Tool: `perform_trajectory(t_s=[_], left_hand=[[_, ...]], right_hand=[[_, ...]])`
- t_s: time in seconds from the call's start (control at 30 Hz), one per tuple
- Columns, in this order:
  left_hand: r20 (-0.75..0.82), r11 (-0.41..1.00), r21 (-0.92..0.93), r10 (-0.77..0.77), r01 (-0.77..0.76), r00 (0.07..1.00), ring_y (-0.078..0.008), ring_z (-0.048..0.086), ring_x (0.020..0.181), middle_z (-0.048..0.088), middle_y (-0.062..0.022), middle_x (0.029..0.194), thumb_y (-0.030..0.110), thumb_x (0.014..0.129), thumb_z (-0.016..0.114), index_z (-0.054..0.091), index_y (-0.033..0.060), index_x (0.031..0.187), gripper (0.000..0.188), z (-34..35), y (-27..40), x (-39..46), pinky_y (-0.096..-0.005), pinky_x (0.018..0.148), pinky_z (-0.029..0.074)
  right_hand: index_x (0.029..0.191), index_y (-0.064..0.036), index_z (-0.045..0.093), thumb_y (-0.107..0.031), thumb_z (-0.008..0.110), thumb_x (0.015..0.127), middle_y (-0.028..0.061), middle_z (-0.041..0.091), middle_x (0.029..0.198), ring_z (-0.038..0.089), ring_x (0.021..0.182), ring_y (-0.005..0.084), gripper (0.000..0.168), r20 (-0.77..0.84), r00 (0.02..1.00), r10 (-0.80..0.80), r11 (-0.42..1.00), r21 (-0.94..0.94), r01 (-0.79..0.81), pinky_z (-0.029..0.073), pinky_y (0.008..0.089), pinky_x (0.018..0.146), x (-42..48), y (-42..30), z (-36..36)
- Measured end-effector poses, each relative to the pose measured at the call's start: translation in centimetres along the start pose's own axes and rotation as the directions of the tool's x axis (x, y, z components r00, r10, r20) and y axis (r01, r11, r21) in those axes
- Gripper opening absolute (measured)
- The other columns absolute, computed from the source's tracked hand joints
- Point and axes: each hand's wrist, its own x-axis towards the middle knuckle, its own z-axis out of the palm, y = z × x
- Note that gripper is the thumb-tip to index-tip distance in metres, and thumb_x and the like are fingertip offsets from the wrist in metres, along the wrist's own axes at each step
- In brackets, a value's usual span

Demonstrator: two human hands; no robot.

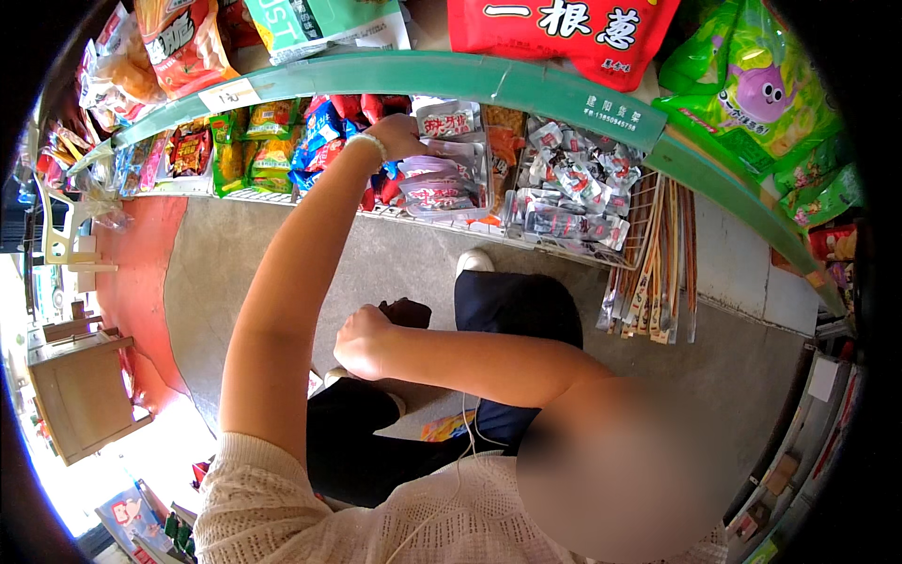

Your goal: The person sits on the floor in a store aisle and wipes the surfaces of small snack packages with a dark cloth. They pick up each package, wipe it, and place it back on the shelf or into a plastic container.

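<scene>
My left hand (398,138), with a pale bead bracelet (371,146) at the wrist, reaches into the lower shelf of snacks. Its fingers are at the left edge of a clear plastic tub (487,185) of white-and-grey snack packets (438,196); the fingertips are partly hidden, so their grip cannot be made out. Red and blue wrapped packets (324,141) lie just left of that hand. Low over the floor, in front of my legs, my right hand (364,343) is closed in a fist around a dark brown object (407,312), whose kind is unclear.
A green shelf edge (451,74) curves above the lower goods. Right of the tub stand a wire basket (638,247) of small sachets and a bundle of long thin snack strips (652,282). Large snack bags (564,35) fill the upper shelf. A wooden cabinet (88,395) stands left.
</scene>
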Motion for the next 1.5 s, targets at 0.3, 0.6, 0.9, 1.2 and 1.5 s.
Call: perform_trajectory(t_s=[0.3, 0.6, 0.9, 1.2, 1.5], left_hand=[[-0.382, 0.999, 0.054, 0.02, 0.001, 0.924, -0.0331, 0.061, 0.076, 0.064, -0.0131, 0.082, 0.036, 0.077, 0.066, 0.064, 0.0067, 0.087, 0.031, -1.2, 4.4, -5.7, -0.0414, 0.066, 0.048], [-0.546, 0.995, 0.099, 0.027, 0.032, 0.837, -0.0347, 0.057, 0.098, 0.058, -0.0265, 0.105, 0.041, 0.078, 0.065, 0.046, 0.0071, 0.126, 0.062, -0.4, 2.6, -3.6, -0.0443, 0.083, 0.043], [-0.287, 0.99, 0.122, 0.109, -0.076, 0.952, -0.0333, 0.048, 0.117, 0.051, -0.0191, 0.127, 0.033, 0.092, 0.045, 0.051, 0.0028, 0.123, 0.044, -0.3, 4.2, -2.5, -0.0418, 0.1, 0.036], [-0.237, 0.998, -0.058, -0.022, 0.009, 0.971, -0.0324, 0.056, 0.105, 0.062, -0.0155, 0.111, 0.036, 0.078, 0.058, 0.063, 0.0095, 0.107, 0.04, -0.5, 0.0, 0.3, -0.0384, 0.093, 0.042], [0.029, 0.897, 0.423, -0.155, 0.128, 0.988, -0.0257, 0.049, 0.118, 0.057, -0.0068, 0.121, 0.046, 0.072, 0.064, 0.065, 0.0235, 0.108, 0.042, -1.0, 0.5, 4.1, -0.0448, 0.095, 0.038]], right_hand=[[0.074, -0.009, 0.07, -0.025, 0.062, 0.069, 0.0102, 0.068, 0.08, 0.066, 0.077, 0.0247, 0.019, -0.142, 0.989, -0.032, 0.999, 0.033, 0.037, 0.05, 0.038, 0.063, -0.6, 0.5, 0.3], [0.077, -0.01, 0.071, -0.021, 0.06, 0.072, 0.0099, 0.069, 0.083, 0.066, 0.083, 0.0246, 0.016, -0.117, 0.992, -0.041, 0.999, 0.021, 0.044, 0.051, 0.0378, 0.065, -0.1, 0.3, 0.3], [0.08, -0.011, 0.071, -0.02, 0.059, 0.073, 0.0076, 0.069, 0.085, 0.066, 0.084, 0.023, 0.017, -0.06, 0.998, -0.013, 1.0, 0.001, 0.013, 0.051, 0.0371, 0.067, -0.2, 0.3, -0.1], [0.078, -0.011, 0.071, -0.023, 0.06, 0.074, 0.0065, 0.069, 0.084, 0.066, 0.083, 0.0226, 0.017, -0.033, 0.999, 0.0, 1.0, 0.013, 0.0, 0.05, 0.0351, 0.066, -0.3, 0.3, -0.7], [0.075, -0.011, 0.07, -0.026, 0.062, 0.073, 0.0066, 0.069, 0.081, 0.066, 0.08, 0.0228, 0.017, -0.065, 0.997, 0.031, 0.999, 0.021, -0.03, 0.049, 0.0353, 0.064, 0.5, 0.3, 0.0]])
